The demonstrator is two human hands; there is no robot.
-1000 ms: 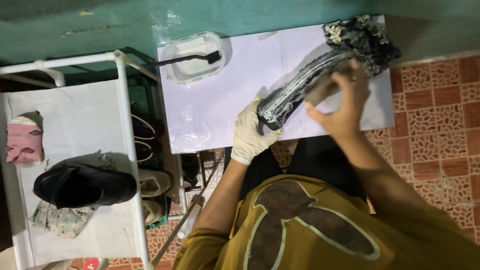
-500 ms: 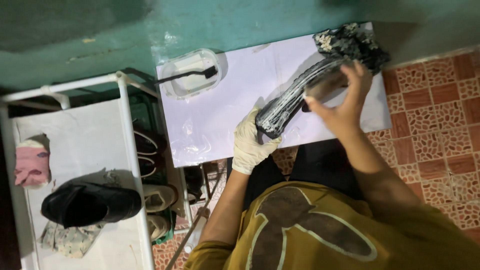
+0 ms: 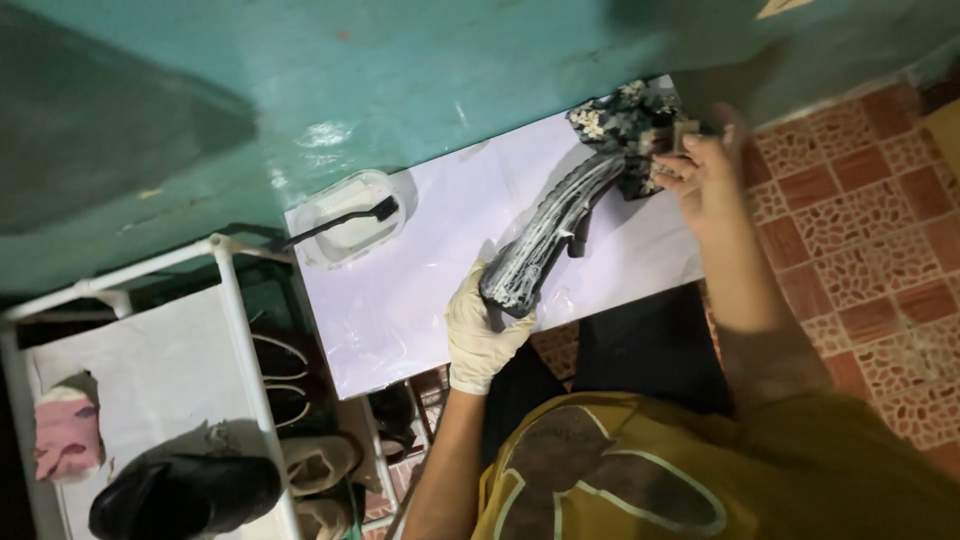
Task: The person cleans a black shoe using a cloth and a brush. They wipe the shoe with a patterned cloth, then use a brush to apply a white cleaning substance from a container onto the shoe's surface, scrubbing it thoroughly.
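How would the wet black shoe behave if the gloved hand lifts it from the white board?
The black shoe would probably feel slippery: its sole shines with whitish foam. It likely stays stiff, since it keeps its shape while the left hand holds only one end. The right hand at the other end suggests it needs steadying.

Your left hand (image 3: 482,335), in a pale glove, grips the toe end of a dark shoe (image 3: 545,243) turned sole up, its sole streaked with white foam. Your bare right hand (image 3: 705,172) is at the shoe's far end, pressed against a patterned dark cloth (image 3: 620,120) lying there; the hand is blurred, so what it pinches is unclear. Both rest over a white counter (image 3: 420,300). Well to the left of your left hand sits a clear tub (image 3: 345,235) with a black brush (image 3: 340,222) across it. Farther left, a white rack (image 3: 235,330) holds a black shoe (image 3: 185,495) and a pink cloth (image 3: 65,440).
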